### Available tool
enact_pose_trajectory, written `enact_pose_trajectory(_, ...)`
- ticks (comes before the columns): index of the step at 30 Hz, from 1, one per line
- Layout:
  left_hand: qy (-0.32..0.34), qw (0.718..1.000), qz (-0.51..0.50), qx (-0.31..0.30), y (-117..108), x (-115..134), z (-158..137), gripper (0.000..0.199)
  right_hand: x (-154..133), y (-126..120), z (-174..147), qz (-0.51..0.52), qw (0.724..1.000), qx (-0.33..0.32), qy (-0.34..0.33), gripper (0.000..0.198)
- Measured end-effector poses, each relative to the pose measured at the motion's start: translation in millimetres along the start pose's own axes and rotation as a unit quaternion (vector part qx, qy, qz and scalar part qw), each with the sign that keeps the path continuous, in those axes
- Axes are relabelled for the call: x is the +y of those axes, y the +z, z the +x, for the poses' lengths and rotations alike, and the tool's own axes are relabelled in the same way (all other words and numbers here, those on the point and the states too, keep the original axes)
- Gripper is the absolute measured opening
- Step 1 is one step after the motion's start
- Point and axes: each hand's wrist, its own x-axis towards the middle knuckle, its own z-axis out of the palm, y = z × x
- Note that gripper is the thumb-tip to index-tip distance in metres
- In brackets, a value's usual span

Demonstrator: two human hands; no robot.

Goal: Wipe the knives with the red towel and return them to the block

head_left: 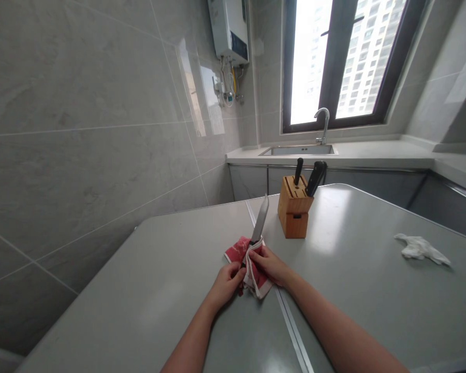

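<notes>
A kitchen knife (260, 220) points away from me over the table, its blade up and bare. Its dark handle is partly covered by a red and white cloth (238, 249). My left hand (228, 282) is closed around the end of the handle. On the other side, my right hand (270, 264) grips the cloth and presses it against the knife near the base of the blade. Folds of the cloth hang below both hands.
Beyond the knife stands a wooden knife block (295, 223) with black-handled tools in its slots. A crumpled white cloth (422, 248) lies at the right of the grey table (171, 269). A counter with a sink (301, 150) runs behind, under the window.
</notes>
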Motion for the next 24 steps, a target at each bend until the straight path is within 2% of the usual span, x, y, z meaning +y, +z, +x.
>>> enact_pose_trajectory(10, 0.009, 0.999, 0.035, 0.021, -1, -4, 1, 0.036, 0, -2, 1, -0.057, 0.998, -0.007, 0.001, 0.030)
enact_pose_trajectory(18, 0.019, 0.997, 0.045, 0.062, -1, 1, 2, 0.046, 0, -3, 0, -0.027, 1.000, -0.010, 0.007, 0.028)
enact_pose_trajectory(24, -0.032, 0.997, -0.016, 0.068, 3, 8, 1, 0.058, -3, 2, -2, -0.004, 0.999, -0.023, 0.027, 0.032)
